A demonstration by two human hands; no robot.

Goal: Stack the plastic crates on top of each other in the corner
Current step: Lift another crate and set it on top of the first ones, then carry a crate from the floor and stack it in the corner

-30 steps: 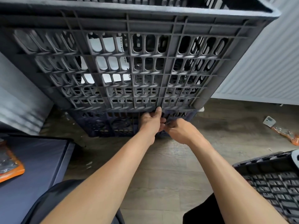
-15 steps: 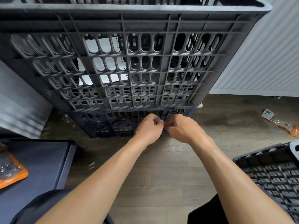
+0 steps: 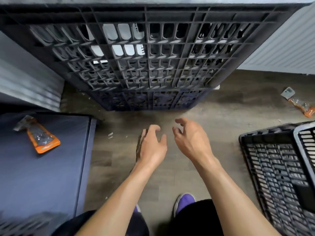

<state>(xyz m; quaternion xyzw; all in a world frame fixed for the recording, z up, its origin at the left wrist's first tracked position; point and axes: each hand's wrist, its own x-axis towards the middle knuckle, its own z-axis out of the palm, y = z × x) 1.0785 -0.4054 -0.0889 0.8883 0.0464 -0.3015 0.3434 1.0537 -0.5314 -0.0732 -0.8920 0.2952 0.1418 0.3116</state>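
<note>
A large grey lattice-walled crate [image 3: 144, 48] is stacked on a dark blue crate [image 3: 150, 101]. Left hand [image 3: 151, 147] and right hand [image 3: 189, 140] are held before the blue crate, fingers spread wide, nothing gripped.

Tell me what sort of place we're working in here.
Probably a storage corner of a room or workshop, not a kitchen: wood-look plank floor, grey plastic crate stacked on a blue crate against ribbed white wall panels, loose packets lying about.

Counted three plastic crates: a grey crate [image 3: 144, 48] stacked on a dark blue crate [image 3: 153, 100], a black crate [image 3: 279, 171] apart. Counted two orange packets [image 3: 41, 137] [image 3: 300, 103], two hands [image 3: 151, 147] [image 3: 189, 138], two purple shoes [image 3: 185, 200] [image 3: 136, 208].
</note>
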